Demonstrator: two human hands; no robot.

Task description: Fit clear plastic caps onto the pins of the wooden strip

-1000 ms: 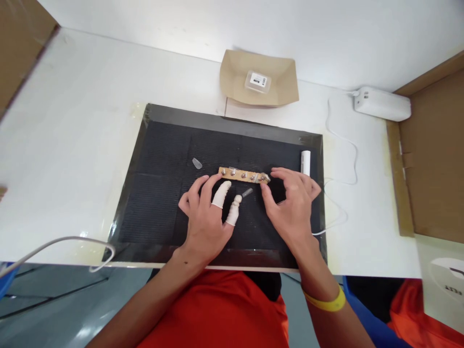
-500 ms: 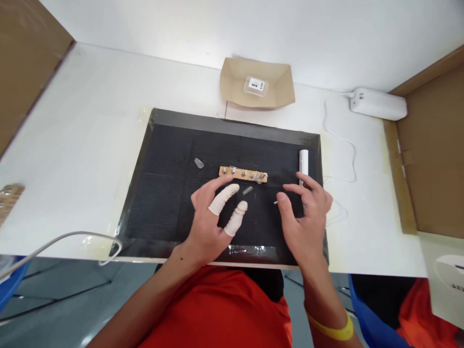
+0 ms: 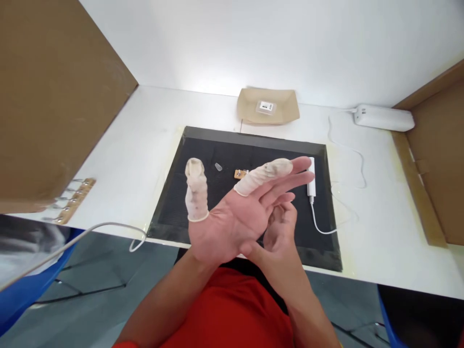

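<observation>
My left hand [image 3: 232, 222] is raised over the mat with its palm turned up. White rubber finger cots cover its thumb [image 3: 196, 193] and index finger [image 3: 264, 176]; its fingers are stretched out and nothing lies on the palm. Beside it, my right hand [image 3: 281, 241] is half curled, its thumb touching the heel of the left palm and the other fingers near the left little finger. No object shows in it. Behind the left hand, only the left end of a small wooden strip with metal posts [image 3: 239, 174] shows. A translucent nail-shaped tip [image 3: 218, 166] lies on the mat.
The black mat [image 3: 170, 212] is taped to the white table. A white stick-shaped device [image 3: 311, 181] with a cable lies at its right. At the back stand a cardboard tray [image 3: 250, 116] with a clear box [image 3: 266, 107], and a white power strip [image 3: 384, 118]. Another post strip [image 3: 77, 200] lies left.
My left hand has turned palm up and lifted, now covering most of the wooden strip. The right hand has moved left against it. The camera view has shifted, showing more on the left.
</observation>
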